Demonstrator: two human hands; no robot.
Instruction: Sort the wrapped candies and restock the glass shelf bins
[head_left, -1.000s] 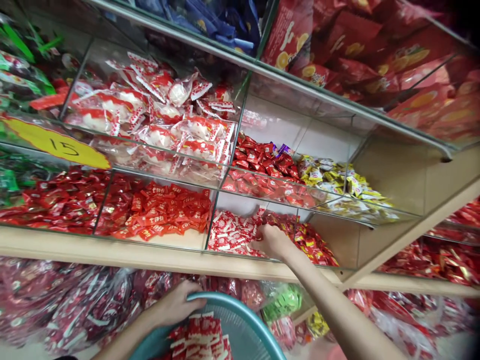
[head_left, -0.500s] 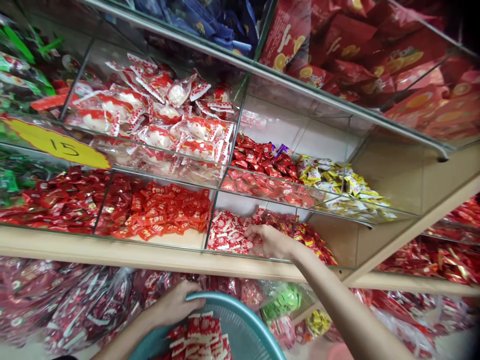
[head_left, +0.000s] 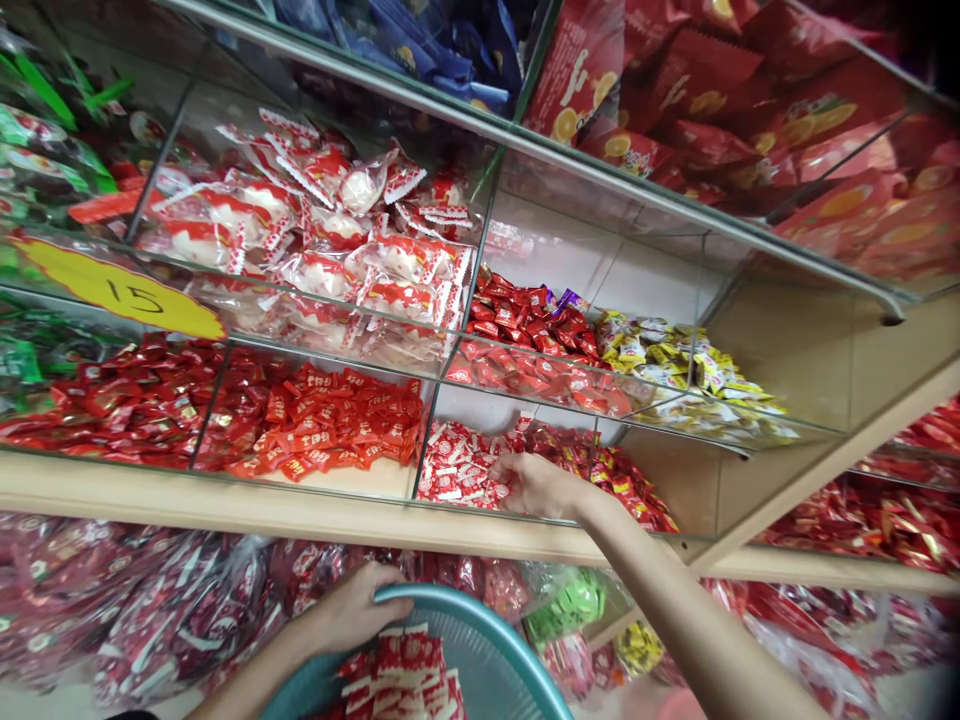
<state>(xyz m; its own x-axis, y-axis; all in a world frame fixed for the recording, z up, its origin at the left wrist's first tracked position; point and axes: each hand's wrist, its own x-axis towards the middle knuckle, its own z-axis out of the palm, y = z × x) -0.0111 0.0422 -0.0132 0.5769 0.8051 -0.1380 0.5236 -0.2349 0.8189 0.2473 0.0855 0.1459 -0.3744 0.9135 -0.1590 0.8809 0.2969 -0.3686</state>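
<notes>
Shiny film, glass-like clarity and smooth pale wood.
Softly glossy, smooth teal plastic for the near basket [head_left: 491, 672]; slick printed film around the red-and-white sweets [head_left: 409, 665] within. Thin, clear, crinkled plastic around the larger red-and-white packets [head_left: 397, 295] at far left; sleek, glossy film on the big red bags [head_left: 697, 85] at far right. Clear, reflective, glass-like dividers [head_left: 209, 405]; smooth, low-sheen, wood-look shelf edge [head_left: 225, 510]; flat, paper-like yellow price tag [head_left: 112, 290]. Loose, wrinkled, see-through plastic on the sacks [head_left: 195, 610] at near left.

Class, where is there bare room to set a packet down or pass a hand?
Bare: the teal basket, between its red-and-white packets and right rim; above the yellow-wrapped candies, beside the wooden side panel. Crowded: the patterned candies around the right hand.
</notes>
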